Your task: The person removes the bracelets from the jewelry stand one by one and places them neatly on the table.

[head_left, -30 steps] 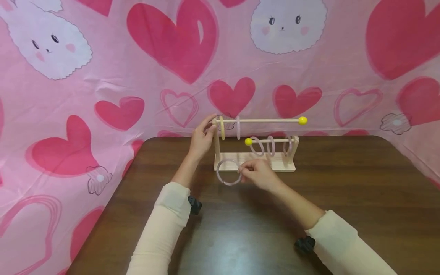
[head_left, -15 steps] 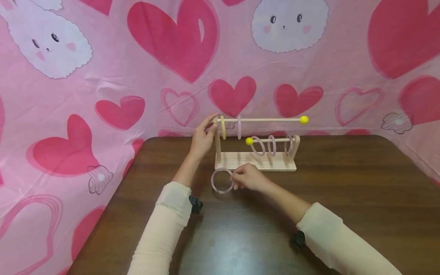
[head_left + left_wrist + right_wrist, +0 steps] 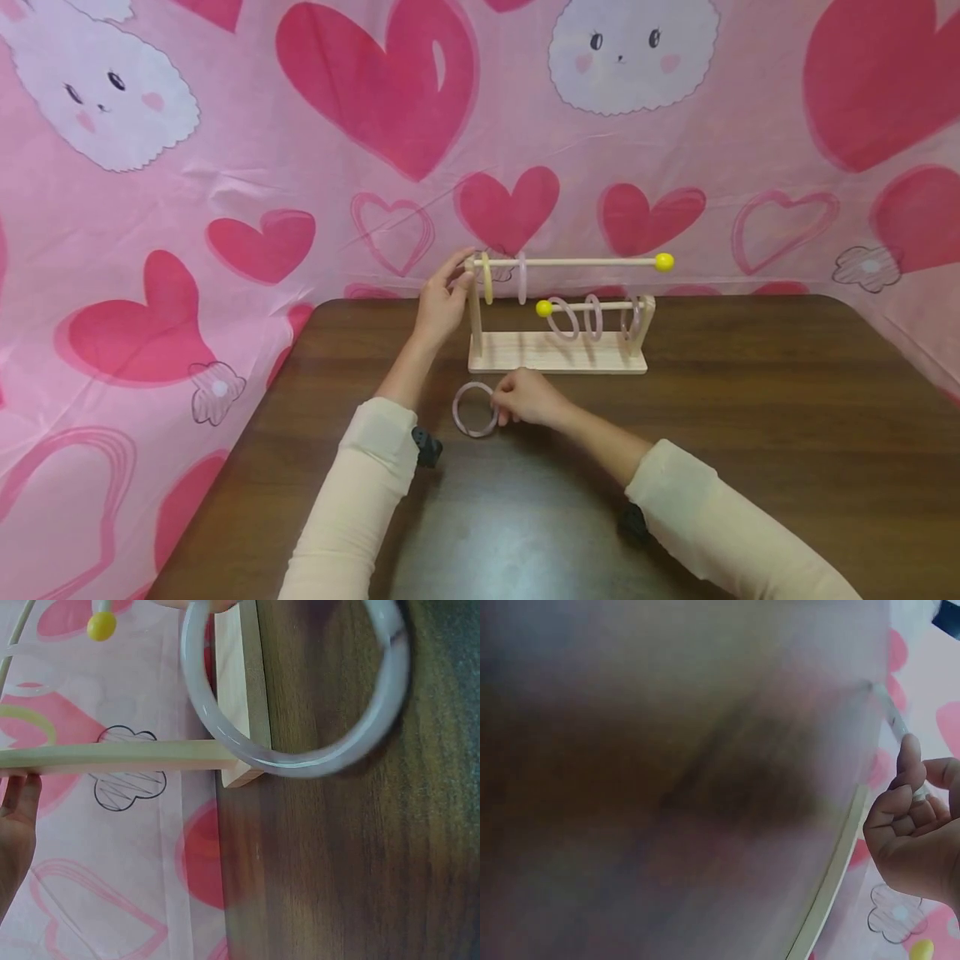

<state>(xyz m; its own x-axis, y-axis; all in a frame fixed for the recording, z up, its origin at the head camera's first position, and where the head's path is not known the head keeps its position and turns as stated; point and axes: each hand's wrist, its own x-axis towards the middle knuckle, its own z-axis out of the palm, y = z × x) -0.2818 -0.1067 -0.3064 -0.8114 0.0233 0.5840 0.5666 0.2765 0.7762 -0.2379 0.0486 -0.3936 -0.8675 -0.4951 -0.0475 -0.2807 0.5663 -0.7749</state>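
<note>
A pale lilac bangle [image 3: 455, 410] is pinched at its right side by my right hand [image 3: 531, 398], above the table in front of the wooden bangle stand [image 3: 555, 353]. The same bangle looms large in the left wrist view. My left hand [image 3: 441, 310] touches the outer side of the stand's tall left post near its top, fingers fairly straight. On the upper rod hang a yellow bangle [image 3: 487, 283] and a lilac bangle [image 3: 522, 283]. Several lilac bangles, one of them the tilted bangle [image 3: 563, 320], hang on the lower rod. In the right wrist view, a blur covers much of the frame.
Yellow knobs cap both rods: the upper knob [image 3: 663, 262] points right, the lower knob [image 3: 543, 308] points left. The dark wooden table [image 3: 750, 450] reaches back to a pink heart-patterned cloth [image 3: 390, 158].
My right hand has moved left and nearer to me with the lilac bangle, away from the stand's base. The left hand stays at the post.
</note>
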